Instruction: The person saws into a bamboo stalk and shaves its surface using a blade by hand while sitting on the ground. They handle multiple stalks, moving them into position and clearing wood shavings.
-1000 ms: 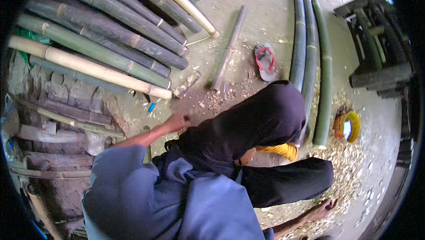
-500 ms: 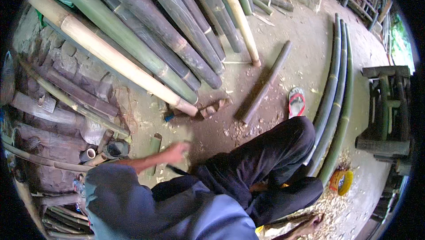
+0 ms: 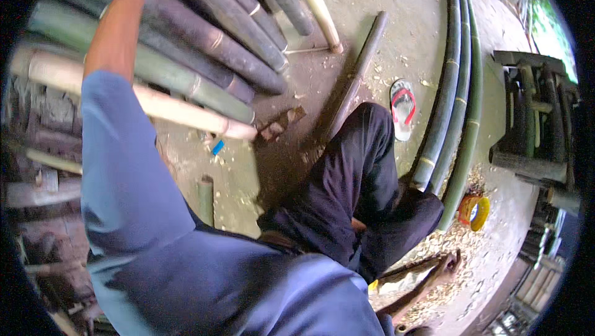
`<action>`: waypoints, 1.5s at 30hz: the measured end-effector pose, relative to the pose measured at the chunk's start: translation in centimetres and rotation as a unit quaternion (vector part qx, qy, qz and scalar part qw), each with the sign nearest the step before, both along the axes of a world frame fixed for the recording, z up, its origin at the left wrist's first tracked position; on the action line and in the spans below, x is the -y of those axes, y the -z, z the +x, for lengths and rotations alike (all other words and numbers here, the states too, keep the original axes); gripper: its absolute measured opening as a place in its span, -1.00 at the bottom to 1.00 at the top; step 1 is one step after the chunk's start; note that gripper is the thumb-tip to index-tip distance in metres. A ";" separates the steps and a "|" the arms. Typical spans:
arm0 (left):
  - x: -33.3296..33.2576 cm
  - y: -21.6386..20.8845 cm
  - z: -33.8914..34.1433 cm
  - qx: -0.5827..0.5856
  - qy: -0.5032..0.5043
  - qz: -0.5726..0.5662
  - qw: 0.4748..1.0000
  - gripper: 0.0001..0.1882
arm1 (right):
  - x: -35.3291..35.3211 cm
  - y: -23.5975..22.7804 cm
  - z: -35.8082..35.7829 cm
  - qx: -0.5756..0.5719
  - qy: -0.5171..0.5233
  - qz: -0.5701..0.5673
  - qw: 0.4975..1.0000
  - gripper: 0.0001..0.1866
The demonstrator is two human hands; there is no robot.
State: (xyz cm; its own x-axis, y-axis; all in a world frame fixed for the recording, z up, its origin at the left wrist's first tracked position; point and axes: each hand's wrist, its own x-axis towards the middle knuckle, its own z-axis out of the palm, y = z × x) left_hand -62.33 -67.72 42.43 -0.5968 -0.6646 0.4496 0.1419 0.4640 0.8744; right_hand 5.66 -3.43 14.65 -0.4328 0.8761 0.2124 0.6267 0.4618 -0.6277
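Observation:
My left arm, in a blue sleeve (image 3: pixel 133 156), stretches up over the bamboo poles. Its bare forearm (image 3: pixel 118 32) leaves the picture at the upper left, so my left hand is out of sight. The forearm crosses in front of a pale bamboo pole (image 3: pixel 204 117) and a green bamboo pole (image 3: pixel 167 79). Beyond them lie several dark bamboo poles (image 3: pixel 204 35). My right hand does not show. I sit with bent legs in dark trousers (image 3: pixel 316 193).
Three long bamboo poles (image 3: pixel 462 88) lie to the right, near a flip-flop (image 3: pixel 403 110) with red straps. A loose pole (image 3: pixel 359 75) lies ahead. A yellow-and-red ring-shaped object (image 3: pixel 478 214) sits among wood shavings (image 3: pixel 434 246) by a forked brown piece (image 3: pixel 427 283). A short bamboo length (image 3: pixel 206 203) is near my left.
My left arm has swung from low in front of me up to the upper left, and its hand has left the picture. The view has shifted, so the floor things appear higher.

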 end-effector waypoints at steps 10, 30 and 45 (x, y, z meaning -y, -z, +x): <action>2.3 -0.2 -2.5 -0.001 -0.236 -0.077 0.969 0.03 | 3.2 1.2 -2.1 0.020 -0.003 -0.064 0.998 -0.63; 8.6 6.7 12.4 -0.045 0.258 0.263 0.929 -0.75 | 0.4 1.8 -9.8 -0.031 -0.117 -0.077 0.990 -0.64; 3.3 2.4 15.4 -0.005 -0.107 -0.251 0.962 -0.22 | -0.8 -0.3 -16.4 -0.116 -0.195 -0.004 0.974 -0.65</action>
